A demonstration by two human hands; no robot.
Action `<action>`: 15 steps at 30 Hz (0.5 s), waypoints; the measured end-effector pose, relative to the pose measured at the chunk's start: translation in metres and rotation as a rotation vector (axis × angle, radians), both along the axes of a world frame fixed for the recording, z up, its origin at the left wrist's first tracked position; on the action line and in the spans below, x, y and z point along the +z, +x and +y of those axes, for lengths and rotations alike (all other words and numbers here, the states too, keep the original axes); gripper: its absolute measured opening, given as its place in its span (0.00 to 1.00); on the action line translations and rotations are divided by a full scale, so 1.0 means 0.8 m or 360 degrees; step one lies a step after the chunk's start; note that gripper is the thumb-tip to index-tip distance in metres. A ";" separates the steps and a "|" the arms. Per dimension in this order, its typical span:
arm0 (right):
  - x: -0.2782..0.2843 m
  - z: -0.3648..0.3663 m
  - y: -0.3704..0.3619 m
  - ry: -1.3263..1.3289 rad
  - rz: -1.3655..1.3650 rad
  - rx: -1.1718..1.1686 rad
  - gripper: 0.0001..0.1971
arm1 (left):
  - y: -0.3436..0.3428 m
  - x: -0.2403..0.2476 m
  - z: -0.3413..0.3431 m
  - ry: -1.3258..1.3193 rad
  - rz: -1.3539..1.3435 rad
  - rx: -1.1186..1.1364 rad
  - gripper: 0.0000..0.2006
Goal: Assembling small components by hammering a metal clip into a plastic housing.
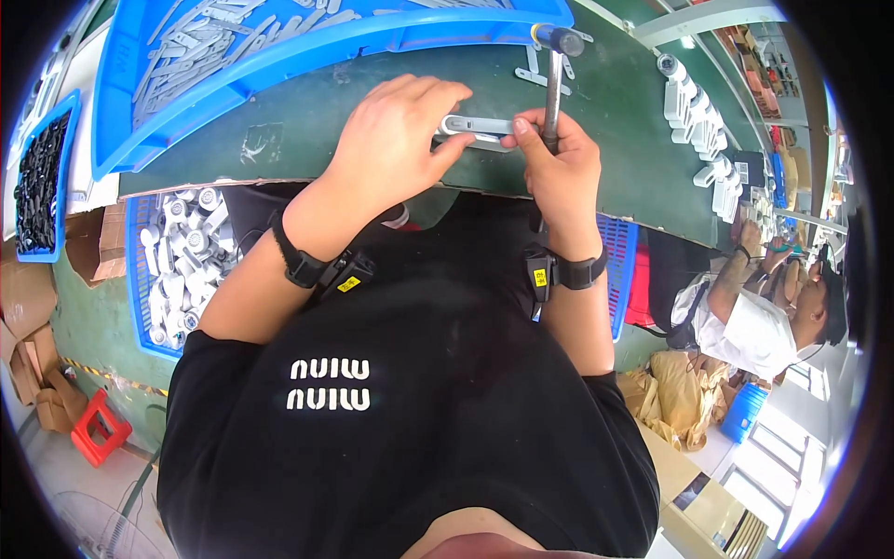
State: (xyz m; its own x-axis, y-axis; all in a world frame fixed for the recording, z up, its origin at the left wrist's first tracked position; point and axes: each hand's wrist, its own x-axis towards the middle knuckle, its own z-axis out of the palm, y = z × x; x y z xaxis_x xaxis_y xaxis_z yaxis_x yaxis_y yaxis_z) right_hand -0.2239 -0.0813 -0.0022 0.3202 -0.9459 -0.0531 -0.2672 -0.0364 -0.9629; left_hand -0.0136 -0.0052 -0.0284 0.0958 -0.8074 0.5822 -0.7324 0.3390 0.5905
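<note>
A long, pale grey bar-shaped part (486, 125) with a rounded end lies level between my hands over the green table. My left hand (391, 126) curves around its left end, thumb at the near edge and index finger raised above it. With thumb and forefinger, my right hand (566, 170) pinches the right end. That same hand also grips a hammer (553, 88), which stands upright, its metal head pointing to the far side. Part of the hammer's handle is hidden by the fingers.
Beyond my hands, a big blue tray (326, 48) holds many flat grey pieces. More loose grey pieces (538, 73) lie near the hammer. White parts (694, 116) line the table's right. A blue crate (142, 279) of white parts sits below left; a co-worker (759, 312) is at right.
</note>
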 end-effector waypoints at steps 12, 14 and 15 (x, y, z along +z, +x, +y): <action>0.002 -0.002 0.000 -0.0330 0.0397 0.0074 0.06 | 0.007 -0.011 -0.002 -0.0038 -0.0150 -0.0099 0.08; -0.002 -0.003 -0.001 -0.0362 0.0431 0.0064 0.07 | 0.006 -0.011 -0.002 -0.0052 -0.0154 -0.0098 0.08; -0.003 -0.004 -0.001 -0.0376 0.0429 0.0071 0.08 | 0.006 -0.011 -0.002 -0.0046 -0.0176 -0.0091 0.08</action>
State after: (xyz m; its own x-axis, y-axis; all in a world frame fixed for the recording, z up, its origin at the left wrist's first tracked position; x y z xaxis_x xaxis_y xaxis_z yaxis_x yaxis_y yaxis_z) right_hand -0.2249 -0.0844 -0.0049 0.3658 -0.9275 0.0771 -0.5036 -0.2669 -0.8216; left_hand -0.0089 -0.0067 -0.0371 -0.0162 -0.7925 0.6097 -0.7715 0.3978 0.4966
